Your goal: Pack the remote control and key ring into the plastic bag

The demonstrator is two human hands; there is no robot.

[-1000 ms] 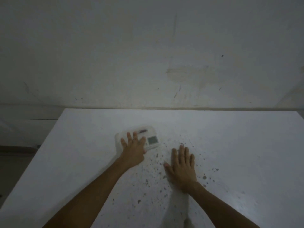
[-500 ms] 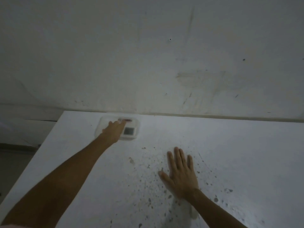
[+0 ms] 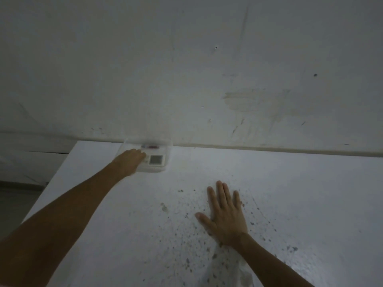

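Plastic bag [image 3: 154,162] under flat left hand [image 3: 129,161], right hand [image 3: 226,216] flat on table [image 3: 290,193]

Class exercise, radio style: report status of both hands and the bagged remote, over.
Left hand stretched out, resting on plastic bag at table's far edge. Remote control inside bag. Right hand flat on table, empty. Nothing in the way.

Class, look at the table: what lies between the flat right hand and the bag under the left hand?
Head view: no object. Between the right hand and the bag is only white table, flecked with dark specks.
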